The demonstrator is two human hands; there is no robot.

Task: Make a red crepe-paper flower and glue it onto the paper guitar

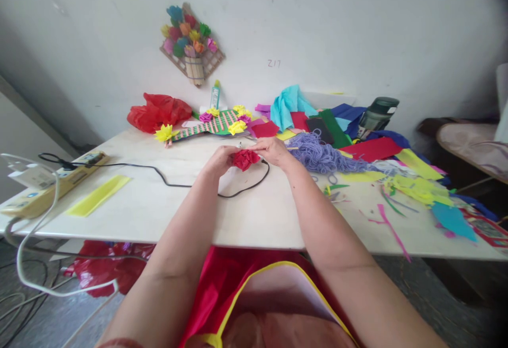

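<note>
- The left hand and right hand meet over the middle of the tabletop, both on a red paper flower.
- Left fingers are curled together around the flower's left side; right fingers are pinched on its upper right edge. The flower sits between the two hands, just above the tabletop; whether it touches the surface cannot be told.
- A black cord runs from a power strip at the left edge across to the hands and loops under the flower.
- A yellow strip lies flat near the left edge, just beside the power strip.
- Purple yarn is heaped just right of the right hand.
- Along the far edge: a red bag, a green woven mat ringed with yellow and pink paper flowers, a glue bottle upright against the wall, and a cyan sheet among piled coloured papers.
- A dark flask stands tilted at the far right.
- Yellow, pink and blue scraps litter the right side of the tabletop.
- A flower plaque hangs on the wall above the far edge.
- A white cable hangs off the near left corner.
</note>
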